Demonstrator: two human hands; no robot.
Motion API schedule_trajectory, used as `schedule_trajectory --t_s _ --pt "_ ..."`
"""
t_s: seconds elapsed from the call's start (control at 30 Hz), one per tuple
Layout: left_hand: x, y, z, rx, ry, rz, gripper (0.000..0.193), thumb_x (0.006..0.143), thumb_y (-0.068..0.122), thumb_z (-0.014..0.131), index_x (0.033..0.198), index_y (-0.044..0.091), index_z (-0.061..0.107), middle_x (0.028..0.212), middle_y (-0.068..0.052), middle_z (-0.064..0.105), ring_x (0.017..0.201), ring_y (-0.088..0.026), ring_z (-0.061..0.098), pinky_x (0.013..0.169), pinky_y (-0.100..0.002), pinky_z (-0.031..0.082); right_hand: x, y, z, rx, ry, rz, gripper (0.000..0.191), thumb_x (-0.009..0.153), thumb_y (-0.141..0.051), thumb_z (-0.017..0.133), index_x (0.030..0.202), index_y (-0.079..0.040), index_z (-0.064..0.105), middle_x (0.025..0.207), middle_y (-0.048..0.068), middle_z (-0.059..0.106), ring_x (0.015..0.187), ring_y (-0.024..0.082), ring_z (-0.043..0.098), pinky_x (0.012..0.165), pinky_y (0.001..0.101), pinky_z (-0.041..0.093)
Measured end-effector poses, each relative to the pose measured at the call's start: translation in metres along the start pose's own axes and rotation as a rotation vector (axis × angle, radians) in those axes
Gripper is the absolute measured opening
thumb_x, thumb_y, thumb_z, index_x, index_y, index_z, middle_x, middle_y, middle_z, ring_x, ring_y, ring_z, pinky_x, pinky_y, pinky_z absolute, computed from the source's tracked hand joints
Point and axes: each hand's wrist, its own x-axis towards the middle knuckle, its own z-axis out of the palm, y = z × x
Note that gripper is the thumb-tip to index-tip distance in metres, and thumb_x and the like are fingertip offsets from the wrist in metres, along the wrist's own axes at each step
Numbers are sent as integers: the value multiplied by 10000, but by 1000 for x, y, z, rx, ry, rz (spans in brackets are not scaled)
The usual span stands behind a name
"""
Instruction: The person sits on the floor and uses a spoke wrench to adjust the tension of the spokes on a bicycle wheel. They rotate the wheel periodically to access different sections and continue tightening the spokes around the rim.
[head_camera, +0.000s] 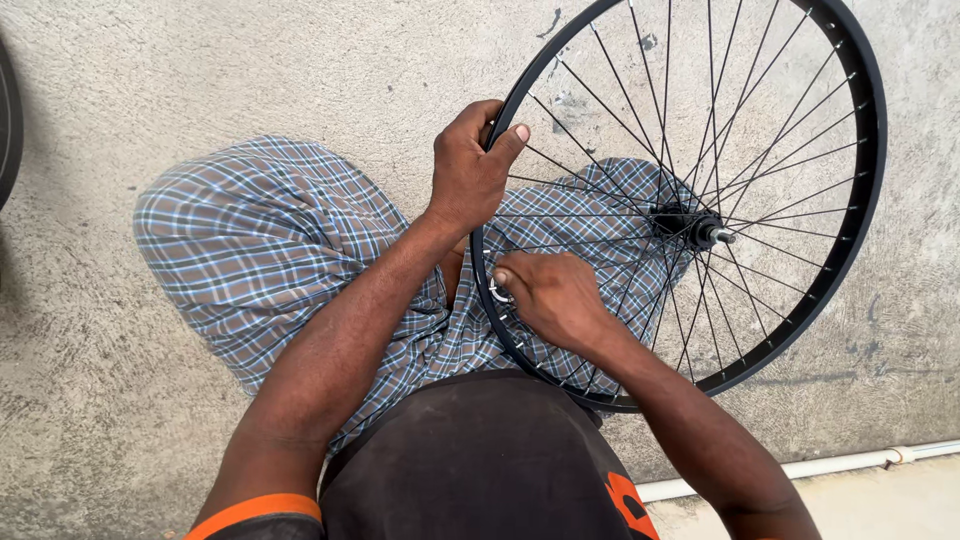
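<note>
Wheel count first: we see one whole bicycle wheel (850, 130), a black rim laced with many thin metal spokes running to a single steel hub (690, 222), and it leans across our lap. Our left hand (470, 170) closes its fingers around the rim at its upper left edge. Our right hand (552, 295), just below the left on the same rim, pinches a small metal tool (496, 292) against the rim; we cannot tell its exact kind. Under the wheel lie our checked cloth trousers (260, 240) and rough concrete floor (100, 400). One white pipe (850, 462) runs below the wheel. A dark curved edge (8, 120) shows far left of it.
</note>
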Motion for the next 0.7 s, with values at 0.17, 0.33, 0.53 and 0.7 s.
schedule_trajectory --t_s 0.17,0.33,0.53,0.7 --pt "1 -2 -1 25 -3 46 309 994 251 711 1142 -18 680 727 20 528 624 -58 488 534 -277 416 -15 17 13 -31 274 -318 184 917 -178 720 1065 -70 698 868 71 723 708 193 656 730 441 431" --pt "-1 -3 -3 107 2 34 323 1003 273 702 1158 -9 665 728 21 552 619 -53 504 531 -279 423 -20 25 23 -14 415 -555 169 929 -121 745 1060 -75 648 956 69 721 849 187 662 780 411 435" --pt "-7 -4 0 19 2 -23 341 1009 290 689 1165 -11 660 725 30 545 611 -43 480 515 -262 401 -14 34 -5 -20 547 -501 126 988 -118 694 1096 -66 658 1062 87 732 932 233 670 851 401 464" --pt "-5 -1 -2 47 -27 4 374 1010 337 714 1136 -12 666 693 39 517 601 -35 466 508 -254 384 2 28 -7 162 326 -388 148 983 -143 685 1090 -41 675 1012 109 724 926 283 707 813 441 533"
